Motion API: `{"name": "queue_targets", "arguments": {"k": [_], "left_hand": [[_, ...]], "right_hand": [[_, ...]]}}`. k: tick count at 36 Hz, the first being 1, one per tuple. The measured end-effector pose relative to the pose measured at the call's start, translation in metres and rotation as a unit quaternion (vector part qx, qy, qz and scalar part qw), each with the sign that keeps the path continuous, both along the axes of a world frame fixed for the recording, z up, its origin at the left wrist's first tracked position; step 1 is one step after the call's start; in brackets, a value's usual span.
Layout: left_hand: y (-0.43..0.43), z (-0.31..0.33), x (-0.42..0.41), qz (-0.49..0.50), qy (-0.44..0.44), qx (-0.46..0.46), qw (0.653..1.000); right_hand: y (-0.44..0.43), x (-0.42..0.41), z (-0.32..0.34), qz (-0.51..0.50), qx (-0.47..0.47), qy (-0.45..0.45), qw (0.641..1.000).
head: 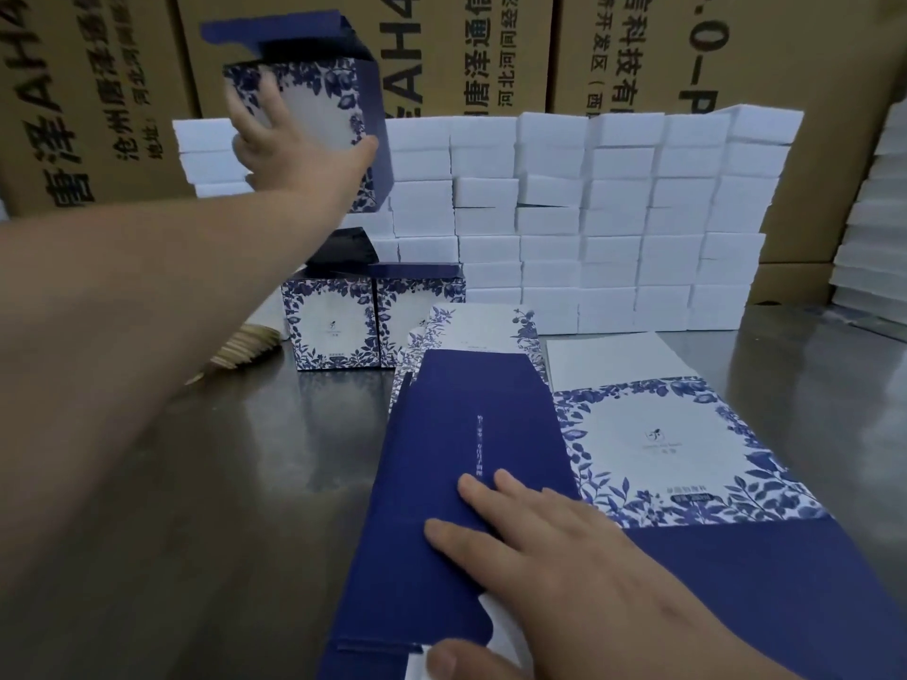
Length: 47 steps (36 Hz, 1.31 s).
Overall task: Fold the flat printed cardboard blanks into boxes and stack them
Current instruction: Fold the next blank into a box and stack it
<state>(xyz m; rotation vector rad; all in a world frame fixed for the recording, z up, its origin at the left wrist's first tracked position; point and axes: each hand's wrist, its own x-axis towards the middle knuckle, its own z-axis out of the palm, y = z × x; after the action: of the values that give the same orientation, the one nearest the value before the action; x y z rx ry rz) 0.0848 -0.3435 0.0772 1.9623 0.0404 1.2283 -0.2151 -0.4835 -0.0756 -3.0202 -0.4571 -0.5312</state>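
Steel worktop [221, 507] carries two finished boxes [333, 326] at twelve o'clock; left hand [294, 144] grips a third box [319, 90] at eleven, right hand [564, 557] lies flat on unfolded blanks [466, 424] at five.

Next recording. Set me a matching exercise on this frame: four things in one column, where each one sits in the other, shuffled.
1. box in the left hand
2. flat blank
3. pair of folded boxes
4. white blocks

A. stacked in rows at the back
B. standing side by side on the table
C. raised in the air
D. lying under the right hand

Pairs: 1-C, 2-D, 3-B, 4-A
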Motion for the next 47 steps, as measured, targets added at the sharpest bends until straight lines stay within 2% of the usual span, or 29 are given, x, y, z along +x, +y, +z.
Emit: {"name": "queue_targets", "arguments": {"k": [3, 7, 16, 21, 26, 30, 34, 39, 43, 47], "left_hand": [[0.014, -0.009, 0.02, 0.01, 0.041, 0.008, 0.999], [0.021, -0.046, 0.038, -0.006, 0.131, 0.026, 0.991], [0.016, -0.079, 0.04, 0.051, 0.138, 0.144, 0.979], [0.021, -0.094, 0.034, 0.003, 0.149, 0.213, 0.966], [0.025, -0.102, 0.03, -0.025, 0.127, 0.388, 0.913], [0.028, -0.101, 0.034, -0.009, 0.162, 0.453, 0.877], [0.03, -0.1, 0.04, 0.006, 0.196, 0.457, 0.868], [0.026, -0.103, 0.043, -0.002, 0.247, 0.419, 0.874], [0.023, -0.103, 0.033, 0.007, 0.234, 0.419, 0.877], [0.016, -0.105, 0.006, -0.085, 0.219, 0.33, 0.914]], "right_hand": [[-0.002, 0.007, -0.008, -0.013, -0.004, -0.031, 0.999], [0.0, 0.01, -0.008, 0.006, -0.006, -0.025, 1.0], [0.001, 0.008, -0.01, 0.004, -0.014, -0.036, 0.999], [0.002, 0.007, -0.011, 0.003, -0.023, -0.085, 0.996], [0.001, 0.008, -0.012, 0.008, -0.036, -0.076, 0.996], [-0.002, 0.011, -0.016, -0.003, -0.066, -0.058, 0.996], [-0.001, 0.011, -0.016, -0.005, -0.064, -0.05, 0.997], [-0.003, 0.011, -0.013, -0.011, -0.038, -0.017, 0.999], [-0.001, 0.009, -0.007, -0.02, -0.037, 0.0, 0.999], [0.001, 0.001, 0.0, -0.02, -0.019, -0.005, 1.0]]}}
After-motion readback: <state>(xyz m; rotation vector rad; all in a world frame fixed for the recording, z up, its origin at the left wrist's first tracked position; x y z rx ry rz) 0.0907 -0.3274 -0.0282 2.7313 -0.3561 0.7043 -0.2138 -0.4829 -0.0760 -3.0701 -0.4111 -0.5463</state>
